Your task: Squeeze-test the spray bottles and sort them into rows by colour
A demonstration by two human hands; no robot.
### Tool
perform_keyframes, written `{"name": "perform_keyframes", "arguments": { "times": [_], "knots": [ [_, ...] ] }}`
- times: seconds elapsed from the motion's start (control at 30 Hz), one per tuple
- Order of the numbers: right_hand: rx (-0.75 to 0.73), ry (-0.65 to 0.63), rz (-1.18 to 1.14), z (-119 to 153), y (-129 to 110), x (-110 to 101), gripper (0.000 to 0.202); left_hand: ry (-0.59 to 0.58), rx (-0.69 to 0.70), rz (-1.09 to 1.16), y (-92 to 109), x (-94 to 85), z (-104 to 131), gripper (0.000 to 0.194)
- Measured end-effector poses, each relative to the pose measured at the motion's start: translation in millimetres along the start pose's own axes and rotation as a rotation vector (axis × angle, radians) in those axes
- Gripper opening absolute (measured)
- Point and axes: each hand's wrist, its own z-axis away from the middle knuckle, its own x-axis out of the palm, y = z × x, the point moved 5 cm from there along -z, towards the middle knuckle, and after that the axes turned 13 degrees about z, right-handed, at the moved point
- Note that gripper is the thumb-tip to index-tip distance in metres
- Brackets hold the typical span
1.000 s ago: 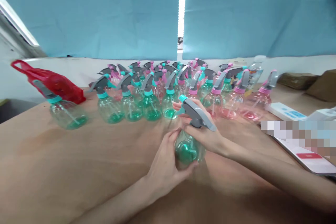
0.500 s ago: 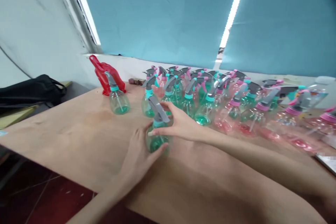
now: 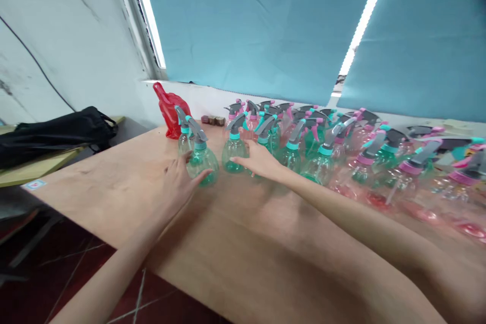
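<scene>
A green spray bottle (image 3: 208, 160) with a grey trigger head is standing in the counter's (image 3: 235, 238) left part, well back from the front edge. The left hand (image 3: 176, 179) is holding it in a loose grip, the thumb lying across the lower front and the fingers curving along the left side. The right hand (image 3: 261, 160) is keeping a wide grip beside a second green bottle (image 3: 232, 150), its thumb overlapping that bottle; whether they are touching, I cannot tell. Just behind the held one, another green bottle (image 3: 183, 143) is standing nearer the back left corner, and a red plastic bag (image 3: 171, 114) is sitting behind that. Small brown blocks (image 3: 214, 121) are lying toward the back edge. Pink-collared bottles (image 3: 397, 186) and more green ones are crowding toward the right. A small label (image 3: 35, 185) is marking the front left corner. Beyond the left edge, a black bag (image 3: 56, 134) is lying on a yellowish board (image 3: 47, 169). A blue sheet (image 3: 266, 35) is hanging behind everything.
</scene>
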Motion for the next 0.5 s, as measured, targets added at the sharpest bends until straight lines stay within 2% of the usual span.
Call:
{"name": "perform_keyframes", "arguments": {
  "times": [0.13, 0.3, 0.5],
  "knots": [
    [0.063, -0.043, -0.052, -16, 1, 6, 0.08, -0.005, 0.04, -0.087, 3, 2.7, -10, 0.058],
    [0.101, -0.017, -0.133, -36, 3, 13, 0.089, -0.01, 0.082, -0.203, 8, 3.3, -25, 0.057],
    [0.156, 0.032, -0.244, -55, 7, 18, 0.087, -0.04, 0.101, -0.274, 5, 9.8, -44, 0.061]
  ]
}}
